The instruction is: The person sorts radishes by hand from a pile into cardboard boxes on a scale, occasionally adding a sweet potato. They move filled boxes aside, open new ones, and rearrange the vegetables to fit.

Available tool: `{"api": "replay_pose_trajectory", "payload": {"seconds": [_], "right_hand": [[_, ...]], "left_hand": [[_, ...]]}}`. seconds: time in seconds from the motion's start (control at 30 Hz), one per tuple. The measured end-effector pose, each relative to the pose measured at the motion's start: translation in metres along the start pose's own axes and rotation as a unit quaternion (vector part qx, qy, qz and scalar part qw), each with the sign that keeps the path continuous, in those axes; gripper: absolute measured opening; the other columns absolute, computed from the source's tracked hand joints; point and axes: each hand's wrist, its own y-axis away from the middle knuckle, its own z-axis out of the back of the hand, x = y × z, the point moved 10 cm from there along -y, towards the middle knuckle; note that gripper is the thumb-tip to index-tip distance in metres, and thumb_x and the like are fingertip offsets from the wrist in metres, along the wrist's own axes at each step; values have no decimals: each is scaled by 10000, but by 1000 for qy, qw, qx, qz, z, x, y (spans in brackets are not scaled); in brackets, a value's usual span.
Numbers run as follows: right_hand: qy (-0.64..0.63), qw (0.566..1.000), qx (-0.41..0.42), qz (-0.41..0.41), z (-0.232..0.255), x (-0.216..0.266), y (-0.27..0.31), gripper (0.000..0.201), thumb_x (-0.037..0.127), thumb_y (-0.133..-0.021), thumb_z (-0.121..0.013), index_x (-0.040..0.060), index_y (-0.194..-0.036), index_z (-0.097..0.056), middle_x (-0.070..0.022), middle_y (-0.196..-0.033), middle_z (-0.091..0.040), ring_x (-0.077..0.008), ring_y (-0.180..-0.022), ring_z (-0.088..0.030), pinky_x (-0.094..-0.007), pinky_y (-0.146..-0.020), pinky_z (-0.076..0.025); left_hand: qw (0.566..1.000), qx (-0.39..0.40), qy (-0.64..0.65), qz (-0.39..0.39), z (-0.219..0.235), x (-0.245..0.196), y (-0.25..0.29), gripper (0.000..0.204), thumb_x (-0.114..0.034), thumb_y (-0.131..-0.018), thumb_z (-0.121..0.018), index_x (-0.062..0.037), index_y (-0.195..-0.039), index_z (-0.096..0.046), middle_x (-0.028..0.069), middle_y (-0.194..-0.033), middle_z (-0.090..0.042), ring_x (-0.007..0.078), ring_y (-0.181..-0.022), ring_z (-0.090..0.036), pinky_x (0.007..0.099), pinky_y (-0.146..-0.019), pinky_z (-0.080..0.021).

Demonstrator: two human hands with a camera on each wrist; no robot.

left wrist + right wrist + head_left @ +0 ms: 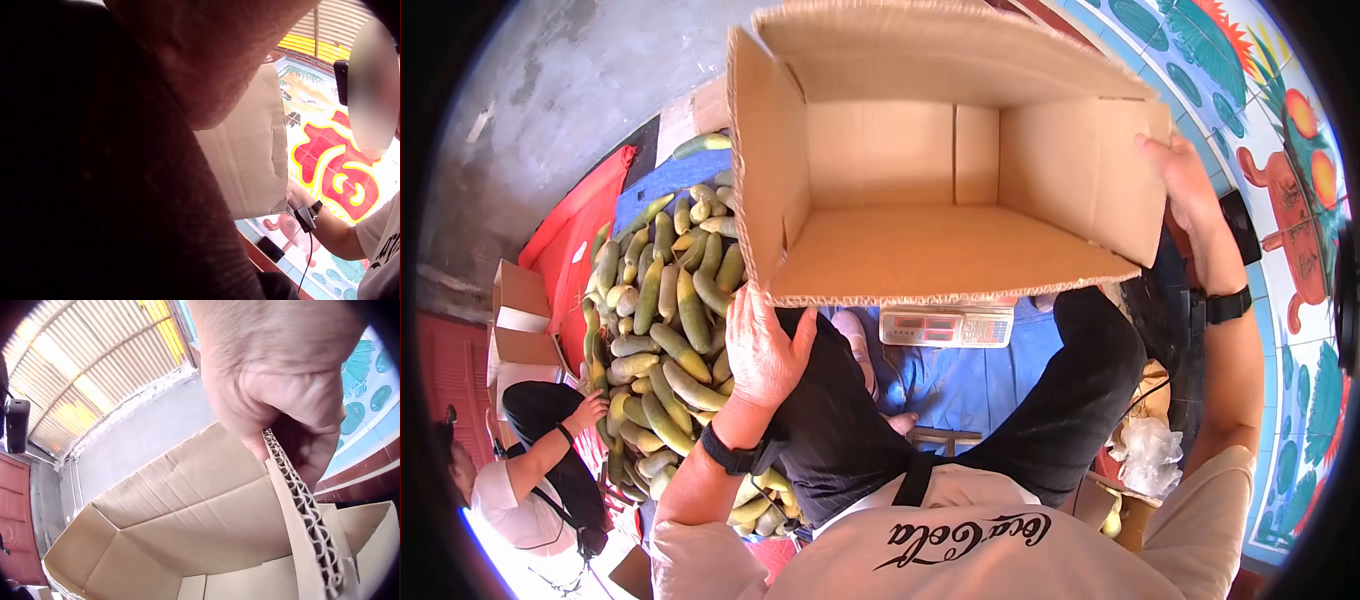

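An open cardboard box [880, 250], with nothing inside, is held up tilted so that its inside faces the head camera. My right hand [1185, 185] grips the box's right wall by the rim. In the right wrist view the thumb is on one side of the corrugated edge [306, 506] and the fingers on the other. My left hand [765, 345] holds the box at its lower left corner, fingertips hidden behind the cardboard. Below the box, a digital scale [945, 328] stands between my legs, partly covered by the box in the head view.
A large heap of green-yellow cucumbers [665, 300] lies on the left over a blue sheet [950, 390]. Another person [530, 480] sits at the far left, reaching to the heap. Cardboard boxes [520, 340] stand behind that person. A clear plastic bag [1148, 455] lies at my right.
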Motion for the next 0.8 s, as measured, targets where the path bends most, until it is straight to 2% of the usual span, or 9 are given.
{"api": "replay_pose_trajectory", "payload": {"seconds": [0.03,0.1,0.17,0.2,0.3,0.33,0.5,0.8], "right_hand": [[0,1000,1,0,-1,-6,5,322,151,-889,-552,-44,-1145,-560,-127,-1054,-648,-195,-921,-630,-328,-818,-490],[11,999,45,-13,-14,-22,13,314,135,-885,-551,-53,-1136,-560,-129,-1053,-651,-194,-921,-631,-326,-820,-490],[15,998,51,-16,-16,-38,16,306,124,-883,-543,-51,-1133,-568,-128,-1047,-654,-190,-905,-635,-326,-817,-490],[24,997,66,-38,-17,-52,14,298,120,-882,-541,-45,-1127,-575,-126,-1038,-657,-191,-895,-638,-325,-814,-490],[33,994,80,-73,-19,-81,13,277,108,-881,-527,-30,-1111,-593,-119,-1012,-664,-192,-872,-644,-320,-803,-493],[52,991,86,-86,-19,-92,11,275,106,-880,-523,-27,-1109,-595,-115,-1007,-665,-190,-862,-646,-318,-788,-498],[100,977,105,-157,-17,-129,7,291,145,-878,-520,-2,-1117,-597,-120,-979,-667,-216,-827,-666,-369,-690,-543],[141,964,127,-187,-22,-151,-4,315,159,-863,-539,17,-1138,-594,-124,-1012,-661,-241,-880,-661,-422,-705,-545]], "left_hand": [[1000,8,23,2,0,0,-1,635,-227,-749,-691,52,-1259,-436,251,-1107,-548,399,-1043,-521,459,-923,-397],[999,25,18,18,-2,4,1,658,-219,-744,-692,34,-1287,-421,223,-1126,-550,378,-1059,-519,455,-934,-394],[999,44,24,8,-2,-3,-4,669,-216,-734,-698,-5,-1306,-423,185,-1134,-558,354,-1070,-513,447,-940,-389],[999,32,8,-4,1,-8,-5,650,-218,-732,-698,-66,-1313,-447,144,-1135,-565,321,-1077,-511,434,-934,-391],[998,56,2,-32,1,-20,-9,579,-169,-736,-672,-52,-1273,-488,158,-1106,-576,332,-1062,-526,432,-912,-408],[997,75,0,-26,-2,-21,-11,570,-175,-733,-676,-101,-1273,-508,129,-1115,-583,309,-1078,-523,420,-919,-407],[994,97,-15,-56,-9,-30,-15,539,-180,-731,-676,-105,-1245,-535,88,-1133,-589,285,-1099,-518,409,-915,-411],[993,107,-10,-50,-17,-34,-20,531,-193,-730,-675,-76,-1226,-525,101,-1135,-591,290,-1102,-519,412,-916,-408]]}}
